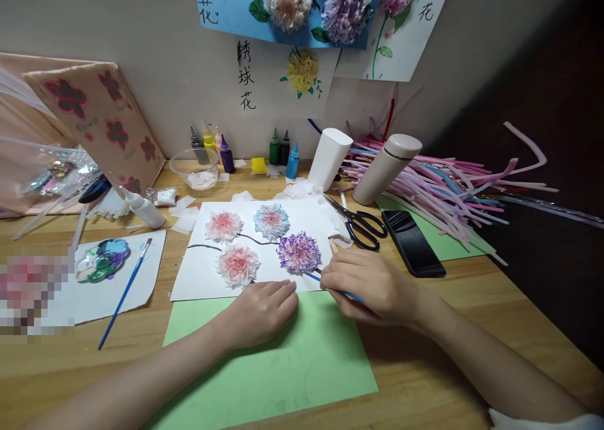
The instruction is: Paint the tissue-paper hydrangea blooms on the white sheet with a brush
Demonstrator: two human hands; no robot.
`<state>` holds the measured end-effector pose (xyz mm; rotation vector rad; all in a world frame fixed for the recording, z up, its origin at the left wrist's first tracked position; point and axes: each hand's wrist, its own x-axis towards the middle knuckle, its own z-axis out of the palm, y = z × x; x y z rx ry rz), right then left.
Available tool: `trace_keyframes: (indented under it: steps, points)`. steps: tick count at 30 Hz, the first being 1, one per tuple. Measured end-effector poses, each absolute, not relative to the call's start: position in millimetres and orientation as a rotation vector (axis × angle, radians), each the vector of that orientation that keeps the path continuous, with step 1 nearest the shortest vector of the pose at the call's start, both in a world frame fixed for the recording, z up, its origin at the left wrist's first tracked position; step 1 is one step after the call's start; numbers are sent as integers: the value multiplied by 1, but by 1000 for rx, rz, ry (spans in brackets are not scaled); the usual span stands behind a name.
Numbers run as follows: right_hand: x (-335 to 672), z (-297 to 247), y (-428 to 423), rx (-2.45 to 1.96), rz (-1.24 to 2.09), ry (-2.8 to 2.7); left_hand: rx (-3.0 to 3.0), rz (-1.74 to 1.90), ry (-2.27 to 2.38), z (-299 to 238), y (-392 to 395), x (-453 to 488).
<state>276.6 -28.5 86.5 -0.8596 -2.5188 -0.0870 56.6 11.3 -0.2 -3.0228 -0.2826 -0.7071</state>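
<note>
A white sheet of paper (189, 279) lies on a green sheet (274, 367). On it are a purple paper flower (299, 252), a blue-and-pink flower (270, 220) and two pink-and-white flowers (238, 264), with thin dark painted stem lines (257, 239) among them. My left hand (268, 307) rests palm down over the paper's lower edge, fingers stretched out. With closed fingers, my right hand (372, 279) holds a slim blue paintbrush (355, 297) at the paper's right side. The brush's visible front end is near the base of the purple flower; its tip is too small to make out.
To the right lie black scissors (361, 224) and a phone (413, 242). Behind stand a white container (330, 158), a beige bottle (387, 168) and small paint bottles (292, 161). A paint-smeared palette (102, 260) and another paintbrush (125, 295) are at left.
</note>
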Motion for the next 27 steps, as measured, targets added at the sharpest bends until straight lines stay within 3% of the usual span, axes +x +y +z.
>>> trace_keyframes:
  steps: [7, 15, 27]
  points:
    - [302, 102, -23, -957, 28, -2300, -3031, -752, -289, 4, 13, 57]
    - [318, 85, -2, -1061, 335, -2172, -3028, -788, -281, 6, 15, 58]
    - [322, 87, -5, -1057, 194, -2102, -3053, -828, -337, 6, 15, 58]
